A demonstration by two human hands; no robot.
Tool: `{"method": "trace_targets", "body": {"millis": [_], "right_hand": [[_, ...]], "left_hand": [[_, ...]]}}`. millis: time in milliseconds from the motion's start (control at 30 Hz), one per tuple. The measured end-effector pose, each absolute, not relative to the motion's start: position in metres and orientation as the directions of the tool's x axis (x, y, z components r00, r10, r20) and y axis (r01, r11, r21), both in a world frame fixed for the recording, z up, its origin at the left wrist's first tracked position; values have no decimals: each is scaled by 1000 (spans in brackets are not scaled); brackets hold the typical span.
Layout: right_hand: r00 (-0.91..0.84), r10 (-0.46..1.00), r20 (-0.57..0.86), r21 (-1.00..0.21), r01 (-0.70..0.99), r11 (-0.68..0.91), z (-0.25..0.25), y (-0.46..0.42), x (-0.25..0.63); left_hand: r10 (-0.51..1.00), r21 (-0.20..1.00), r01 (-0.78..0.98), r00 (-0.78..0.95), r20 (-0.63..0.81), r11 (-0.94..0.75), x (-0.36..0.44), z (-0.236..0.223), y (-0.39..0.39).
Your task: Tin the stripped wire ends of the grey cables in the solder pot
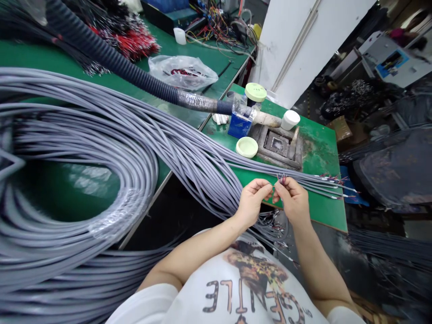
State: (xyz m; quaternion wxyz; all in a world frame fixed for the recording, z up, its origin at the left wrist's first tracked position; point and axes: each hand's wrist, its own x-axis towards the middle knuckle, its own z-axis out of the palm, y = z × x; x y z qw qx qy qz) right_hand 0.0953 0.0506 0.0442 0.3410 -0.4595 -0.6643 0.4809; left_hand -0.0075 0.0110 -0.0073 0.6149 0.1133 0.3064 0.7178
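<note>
Close together in front of my chest, my left hand (255, 198) and my right hand (293, 198) are both closed in a pinch. Between my right thumb and fingers sits a small cluster of thin wires (282, 179), at the stripped end of a grey cable. My left fingertips pinch near the tips of these wires; the exact strand is too small to tell. Just beyond my hands, a row of grey cables (297, 173) lies across the green board, with bare coloured wire ends (340, 182) at the right. More grey cables (205, 180) hang down to the left of my hands.
Large coils of grey cable (135, 207) fill the left. A dark corrugated hose (145, 81) runs to a blue box (240, 123). Near it are a square metal pot (278, 144), a pale green lid (247, 147), a white container (290, 119) and a lidded jar (255, 92).
</note>
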Motion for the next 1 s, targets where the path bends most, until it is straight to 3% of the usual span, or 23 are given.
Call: {"method": "trace_targets", "body": {"millis": [267, 500, 867, 1000], "right_hand": [[-369, 921, 126, -924, 295, 244, 47, 49, 93], [-420, 907, 33, -897, 387, 212, 46, 59, 98], [-472, 878, 80, -892, 358, 274, 54, 88, 78], [-535, 844, 30, -895, 361, 261, 61, 112, 66]], "left_hand": [[961, 507, -862, -114, -251, 30, -7, -6, 14], [942, 562, -827, -205, -264, -23, -12, -5, 12], [945, 650, -759, -246, -214, -51, -14, -8, 21], [952, 703, -709, -245, -185, -45, -24, -5, 26]]}}
